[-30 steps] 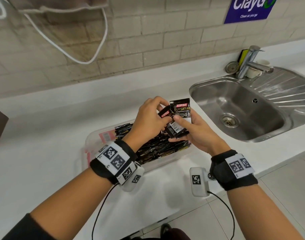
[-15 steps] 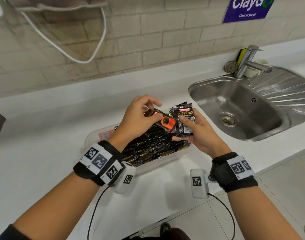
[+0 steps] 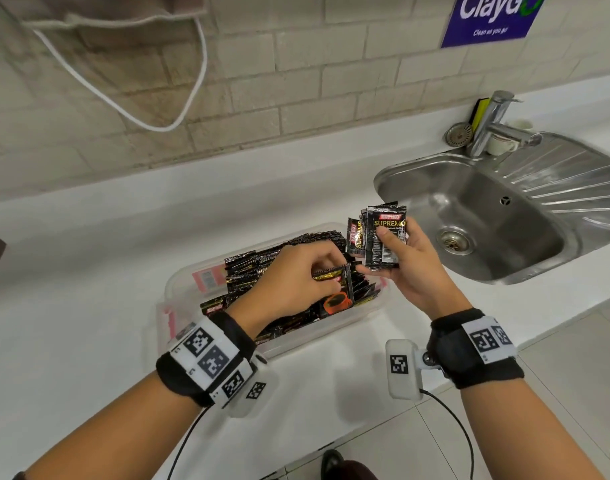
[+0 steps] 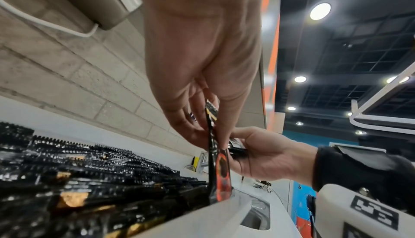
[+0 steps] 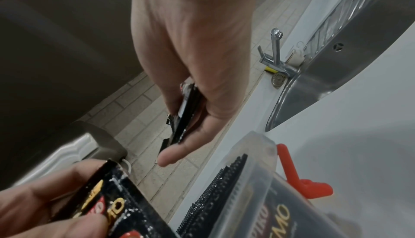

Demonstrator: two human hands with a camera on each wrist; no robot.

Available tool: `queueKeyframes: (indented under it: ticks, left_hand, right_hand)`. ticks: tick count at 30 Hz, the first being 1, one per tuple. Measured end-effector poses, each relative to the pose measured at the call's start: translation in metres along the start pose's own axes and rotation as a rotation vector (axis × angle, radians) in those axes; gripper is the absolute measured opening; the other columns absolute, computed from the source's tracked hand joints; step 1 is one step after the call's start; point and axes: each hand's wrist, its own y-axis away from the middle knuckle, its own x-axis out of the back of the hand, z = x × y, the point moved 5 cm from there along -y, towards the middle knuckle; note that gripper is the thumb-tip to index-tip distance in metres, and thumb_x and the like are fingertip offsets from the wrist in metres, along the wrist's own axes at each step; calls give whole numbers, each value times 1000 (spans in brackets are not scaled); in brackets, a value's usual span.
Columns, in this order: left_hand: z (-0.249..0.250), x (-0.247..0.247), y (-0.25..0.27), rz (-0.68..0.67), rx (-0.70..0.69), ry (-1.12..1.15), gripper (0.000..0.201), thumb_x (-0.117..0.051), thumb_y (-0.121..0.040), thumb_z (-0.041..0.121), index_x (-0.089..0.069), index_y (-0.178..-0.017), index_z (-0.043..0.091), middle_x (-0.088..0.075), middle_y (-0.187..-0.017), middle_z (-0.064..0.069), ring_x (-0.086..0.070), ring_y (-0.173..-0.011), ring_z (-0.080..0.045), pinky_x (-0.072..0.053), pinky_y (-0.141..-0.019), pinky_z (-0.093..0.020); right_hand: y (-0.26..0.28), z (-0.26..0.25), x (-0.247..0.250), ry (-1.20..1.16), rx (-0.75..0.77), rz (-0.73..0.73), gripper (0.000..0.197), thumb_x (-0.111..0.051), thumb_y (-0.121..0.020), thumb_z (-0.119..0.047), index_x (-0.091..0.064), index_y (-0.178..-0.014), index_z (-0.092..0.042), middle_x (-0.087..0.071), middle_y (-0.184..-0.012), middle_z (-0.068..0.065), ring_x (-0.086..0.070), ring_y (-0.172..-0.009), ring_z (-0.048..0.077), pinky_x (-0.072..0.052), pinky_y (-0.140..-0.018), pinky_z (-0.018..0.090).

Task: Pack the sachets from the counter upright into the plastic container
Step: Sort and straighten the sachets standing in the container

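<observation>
A clear plastic container (image 3: 179,282) on the white counter holds several black coffee sachets (image 3: 283,251) standing on edge in rows. My left hand (image 3: 317,275) pinches one black sachet (image 3: 338,296) with an orange cup print by its top edge, its lower end down among the rows at the container's right end (image 4: 219,170). My right hand (image 3: 397,247) holds a small stack of black sachets (image 3: 383,237) upright just above and right of the container, thumb across the front (image 5: 186,112).
A steel sink (image 3: 497,216) with a tap (image 3: 490,123) lies right of the container. A white mug (image 3: 504,143) and a sponge stand behind the tap. A red clip (image 5: 298,176) sticks out at the container's side. A brick wall runs along the back.
My left hand took one sachet off the stack and lowered it leftward into the container's right end. My right hand stayed nearly still, holding the remaining stack.
</observation>
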Motion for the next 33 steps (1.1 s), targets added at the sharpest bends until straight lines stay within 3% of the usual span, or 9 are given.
queueKeyframes:
  ticks: [4, 8, 14, 17, 19, 23, 27, 30, 33]
  left_hand:
    - [1, -3, -1, -27, -14, -32, 36, -81, -82, 18, -59, -91, 46, -65, -82, 18, -61, -81, 1, -44, -72, -17]
    - [2, 0, -2, -21, -5, -37, 34, -82, -81, 20, -61, -93, 43, -64, -86, 16, -60, -82, 1, -43, -70, -11]
    - [-1, -17, 4, -129, -14, -135, 24, -77, -84, 13, -63, -99, 27, -62, -86, 12, -56, -76, -2, -45, -68, -20]
    - [-2, -24, 7, -134, -42, -295, 21, -74, -86, 19, -60, -100, 27, -59, -88, 10, -56, -83, -11, -51, -76, -35]
    - [1, -25, 9, -125, -74, -385, 19, -74, -87, 26, -62, -102, 27, -54, -89, 11, -53, -84, -13, -51, -77, -39]
    - [4, -20, 9, -203, -96, -268, 23, -73, -90, 35, -72, -109, 22, -62, -88, 8, -56, -77, -9, -51, -75, -32]
    - [4, -18, 9, -255, -125, -300, 24, -59, -100, 29, -74, -117, 21, -59, -89, 14, -55, -79, -3, -39, -69, -11]
    - [2, -24, 9, -292, -118, -391, 27, -53, -102, 23, -73, -119, 20, -45, -88, 14, -50, -86, -11, -40, -76, -25]
    - [0, -27, 9, -275, -89, -419, 22, -58, -99, 17, -74, -114, 19, -59, -92, 10, -59, -91, -15, -51, -85, -37]
  right_hand:
    - [0, 2, -1, 10, -10, 0, 24, -54, -100, -7, -52, -123, -11, -67, -123, 15, -73, -98, 31, -63, -67, 47]
    - [-1, 3, -1, 22, -16, 4, 25, -54, -100, -7, -51, -125, -9, -67, -124, 16, -73, -100, 33, -63, -68, 48]
    - [-3, 3, -4, 36, -23, -1, 32, -55, -101, -8, -47, -132, -5, -69, -121, 13, -74, -97, 32, -63, -67, 47]
    - [-2, 4, -5, 32, -35, 0, 33, -55, -100, -8, -47, -132, -5, -67, -124, 16, -73, -98, 33, -64, -66, 45]
    - [-2, 5, -6, 38, -40, 2, 34, -56, -100, -9, -47, -133, -5, -67, -125, 16, -73, -99, 32, -64, -66, 46]
    - [-2, 6, -7, 46, -47, -1, 34, -56, -100, -8, -47, -133, -6, -67, -126, 15, -73, -98, 30, -63, -68, 48]
    - [-2, 7, -8, 47, -53, -10, 34, -54, -101, -8, -47, -134, -7, -67, -126, 14, -73, -100, 32, -61, -74, 53]
    - [-2, 7, -9, 40, -52, -16, 33, -55, -101, -8, -48, -133, -7, -67, -125, 14, -73, -100, 33, -62, -72, 51]
    - [-1, 10, -11, 35, -57, -23, 32, -56, -100, -8, -49, -132, -6, -66, -126, 15, -72, -103, 35, -63, -65, 46]
